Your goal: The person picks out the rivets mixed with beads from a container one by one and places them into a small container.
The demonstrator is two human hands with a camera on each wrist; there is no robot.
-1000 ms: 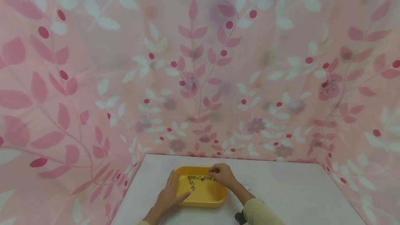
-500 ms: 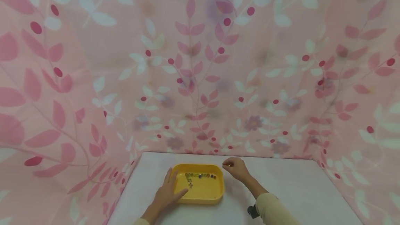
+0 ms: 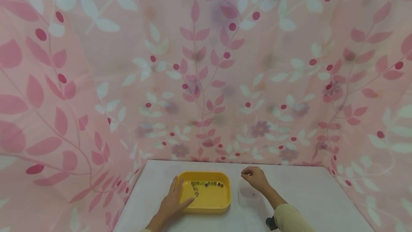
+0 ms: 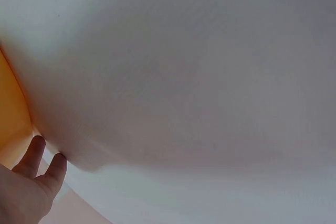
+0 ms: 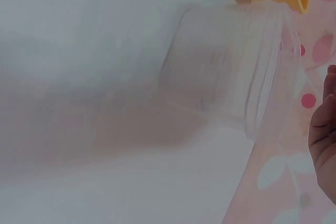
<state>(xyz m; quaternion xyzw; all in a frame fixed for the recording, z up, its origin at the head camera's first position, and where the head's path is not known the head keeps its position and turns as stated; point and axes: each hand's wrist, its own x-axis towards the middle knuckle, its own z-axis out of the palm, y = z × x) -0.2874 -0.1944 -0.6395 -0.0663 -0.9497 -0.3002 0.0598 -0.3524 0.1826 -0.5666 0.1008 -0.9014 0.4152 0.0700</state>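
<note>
A yellow tray (image 3: 210, 208) holds a row of small round beads (image 3: 212, 183), mostly greenish with a few dark blue ones. Smaller dark beads (image 3: 196, 191) run in a short line down from the row's left end. My left hand (image 3: 172, 200) rests at the tray's left side, fingers spread along the rim and thumb stretched over the inside. Above a clear plastic container (image 3: 248, 199) to the right of the tray is my right hand (image 3: 255, 179), fingers curled and thumb and fingertips together; nothing shows between them. The right wrist view has the same container (image 5: 220, 66) up close.
All this stands on a white-covered table (image 3: 305, 192). A pink leaf-patterned cloth (image 3: 206, 81) hangs behind it and on both sides. The black wrist camera (image 3: 271, 223) sits on my right wrist near the sleeve. A tiny dark speck lies at the tray's lower right.
My right hand has moved from over the right end of the bead row, out past the tray's rim, to above the clear container. My left hand has stayed at the tray.
</note>
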